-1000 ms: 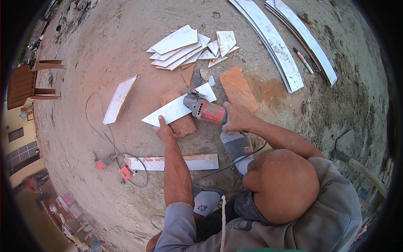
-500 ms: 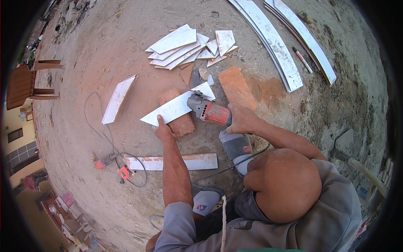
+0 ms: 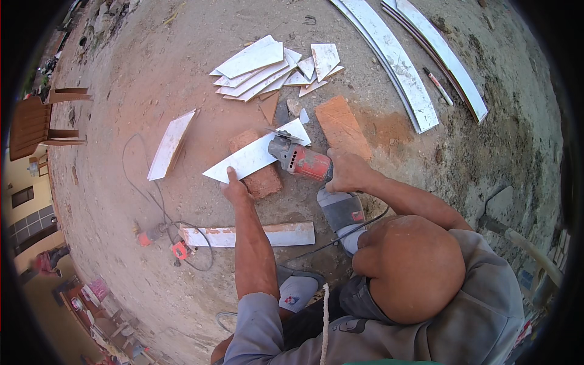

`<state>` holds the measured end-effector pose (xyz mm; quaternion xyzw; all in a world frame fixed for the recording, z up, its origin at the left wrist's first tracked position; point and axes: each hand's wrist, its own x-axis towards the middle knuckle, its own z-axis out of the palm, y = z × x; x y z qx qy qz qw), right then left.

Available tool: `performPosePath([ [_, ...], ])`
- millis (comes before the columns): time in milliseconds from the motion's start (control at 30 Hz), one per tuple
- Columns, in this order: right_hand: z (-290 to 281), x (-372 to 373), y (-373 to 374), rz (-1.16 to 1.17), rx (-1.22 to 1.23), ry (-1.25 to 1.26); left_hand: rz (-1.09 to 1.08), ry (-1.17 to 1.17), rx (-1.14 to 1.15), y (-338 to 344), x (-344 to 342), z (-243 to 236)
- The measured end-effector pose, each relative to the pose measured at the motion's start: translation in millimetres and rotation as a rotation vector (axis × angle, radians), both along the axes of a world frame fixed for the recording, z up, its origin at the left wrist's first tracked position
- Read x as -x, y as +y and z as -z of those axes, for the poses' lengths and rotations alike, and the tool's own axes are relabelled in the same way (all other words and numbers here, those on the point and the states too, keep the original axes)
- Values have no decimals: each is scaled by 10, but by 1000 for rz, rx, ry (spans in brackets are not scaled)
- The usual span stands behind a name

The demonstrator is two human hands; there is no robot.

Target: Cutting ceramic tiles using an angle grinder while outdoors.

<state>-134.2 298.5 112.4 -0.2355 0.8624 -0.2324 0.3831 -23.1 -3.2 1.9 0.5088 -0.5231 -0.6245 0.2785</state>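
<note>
I see the left hand (image 3: 237, 187) stretched forward, gripping the white strip (image 3: 243, 159) near its pointed left end, thumb on top, fingers mostly hidden. The strip lies across a red brick (image 3: 263, 184). The right hand (image 3: 348, 171), angled inward, wraps the red grinder's (image 3: 309, 163) rear.

Red and grey grinder (image 3: 309, 163), white tile strip (image 3: 250, 158), rusty-red brick (image 3: 264, 183).
</note>
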Motion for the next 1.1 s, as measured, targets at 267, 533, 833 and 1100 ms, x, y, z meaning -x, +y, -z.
performPosePath([
  [267,-78,-38,78,20,4,-13,37,-59,-39,25,-1,-107],
  [533,45,26,-57,11,-25,-27,55,5,-31,15,-1,-90],
  [833,-54,-5,38,26,14,-27,50,-8,-22,-13,-11,-33],
  [1100,-88,-34,124,12,-19,-21,50,-6,-4,19,2,-92],
])
